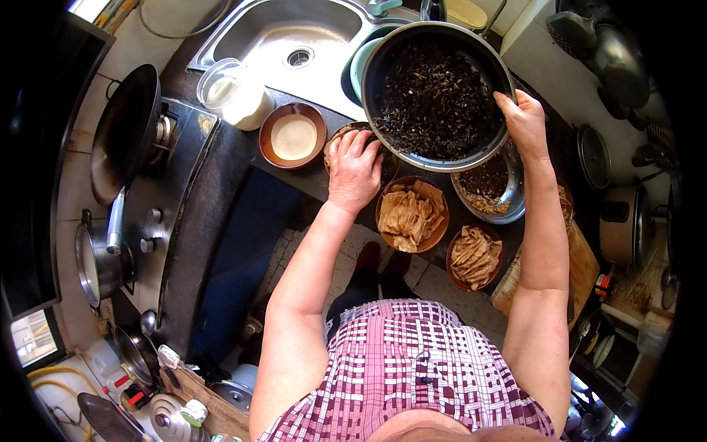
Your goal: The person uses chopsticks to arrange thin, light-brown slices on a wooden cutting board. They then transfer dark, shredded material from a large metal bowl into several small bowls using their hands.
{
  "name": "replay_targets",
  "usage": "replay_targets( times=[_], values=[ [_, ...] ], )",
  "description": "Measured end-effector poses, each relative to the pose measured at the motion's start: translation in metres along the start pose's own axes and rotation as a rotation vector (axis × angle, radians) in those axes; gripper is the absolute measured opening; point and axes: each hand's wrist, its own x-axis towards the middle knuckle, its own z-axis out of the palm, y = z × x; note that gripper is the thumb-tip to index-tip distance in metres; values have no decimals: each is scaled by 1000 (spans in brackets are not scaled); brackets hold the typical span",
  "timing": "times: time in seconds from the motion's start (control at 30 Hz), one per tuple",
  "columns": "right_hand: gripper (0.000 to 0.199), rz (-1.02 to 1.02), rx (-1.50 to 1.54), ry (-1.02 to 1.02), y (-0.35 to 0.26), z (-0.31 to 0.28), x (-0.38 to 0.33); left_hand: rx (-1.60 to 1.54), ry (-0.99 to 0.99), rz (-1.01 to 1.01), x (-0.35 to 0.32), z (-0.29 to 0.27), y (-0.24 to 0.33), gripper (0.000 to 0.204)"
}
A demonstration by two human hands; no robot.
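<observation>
A large metal pan [439,163] full of dark, shredded food [434,96] is tilted toward me on the counter's right side. My right hand [524,124] grips its right rim, thumb on the inside edge. My left hand [355,168] lies over a brown bowl [333,141] just left of the pan, fingers stretched out and slightly apart. The hand and the pan hide most of that bowl's contents. Nearer to me stand two bowls of folded tan strips [411,215], [475,258]. Partly under the pan, a metal bowl [504,214] holds brown crumbly bits.
A brown bowl of pale liquid [294,138] and a clear tub of white stuff [236,96] stand left of my left hand. The steel sink [280,33] lies behind them. A wok [127,132] and a pot [99,261] sit on the stove at left. A wooden board [582,272] is at right.
</observation>
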Motion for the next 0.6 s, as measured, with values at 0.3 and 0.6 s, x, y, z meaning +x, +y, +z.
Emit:
replay_targets(
  times=[0.3,0.6],
  values=[
    [18,25,-18,-15,-4,-4,-1,-14,-48,-5,-5,-3,-3,31],
    [19,54,-54,-30,-3,-1,0,8,-49,-3,-27,-1,-4,36]
  ],
)
